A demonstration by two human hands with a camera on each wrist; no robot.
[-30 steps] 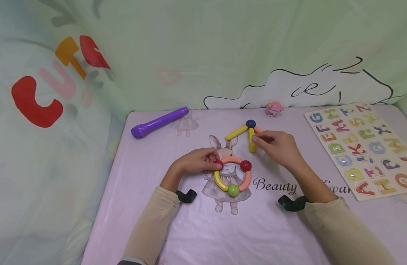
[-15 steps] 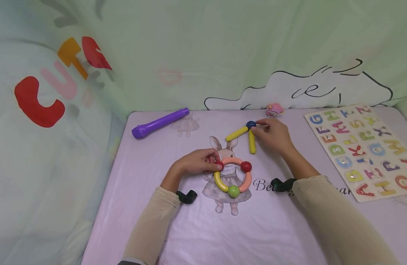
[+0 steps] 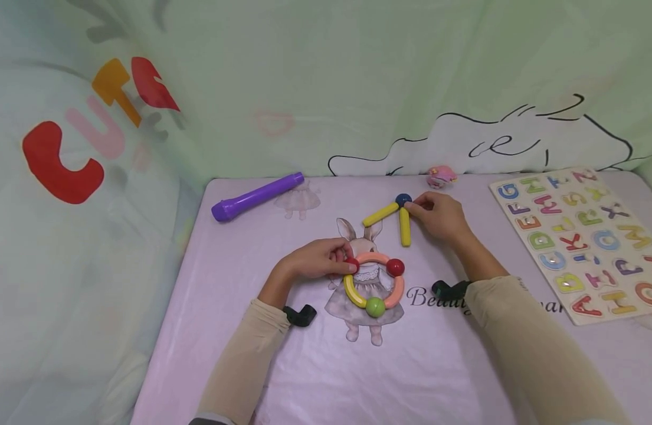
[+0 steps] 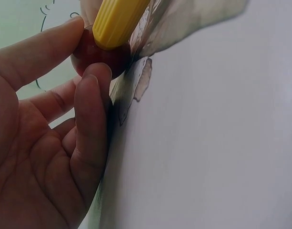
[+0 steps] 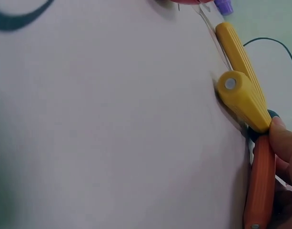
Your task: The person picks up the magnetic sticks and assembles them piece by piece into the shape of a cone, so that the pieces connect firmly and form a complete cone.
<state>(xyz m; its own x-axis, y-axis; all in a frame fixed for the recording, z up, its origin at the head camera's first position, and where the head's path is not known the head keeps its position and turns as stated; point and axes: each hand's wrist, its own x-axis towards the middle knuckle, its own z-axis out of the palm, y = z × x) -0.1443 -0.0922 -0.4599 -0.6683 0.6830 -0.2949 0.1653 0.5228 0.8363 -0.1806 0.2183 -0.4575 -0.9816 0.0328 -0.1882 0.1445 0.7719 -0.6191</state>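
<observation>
In the head view my left hand (image 3: 316,258) pinches a red ball (image 3: 352,265) of a ring made from curved magnetic rods and balls. A yellow curved rod (image 3: 354,291), salmon curved rods (image 3: 397,290), a second red ball (image 3: 395,267) and a green ball (image 3: 376,307) form the rest. The left wrist view shows thumb and fingers on that red ball (image 4: 105,59). Beyond it, my right hand (image 3: 439,215) pinches an orange straight rod (image 5: 261,186) beside a blue ball (image 3: 403,200). Two yellow straight rods (image 3: 405,227) fan out from the blue ball. The right fingers are partly cut off in the right wrist view.
A purple toy microphone (image 3: 256,196) lies at the back left. At the rear edge stands a small pink figure (image 3: 441,176). A wooden alphabet board (image 3: 580,242) is on the right. Printed cloth covers the table (image 3: 357,383); curtains hang behind and left.
My right hand has moved from the front yellow rod up to the blue ball's right side, covering the orange rod in the head view. The left hand and ring stay in place.
</observation>
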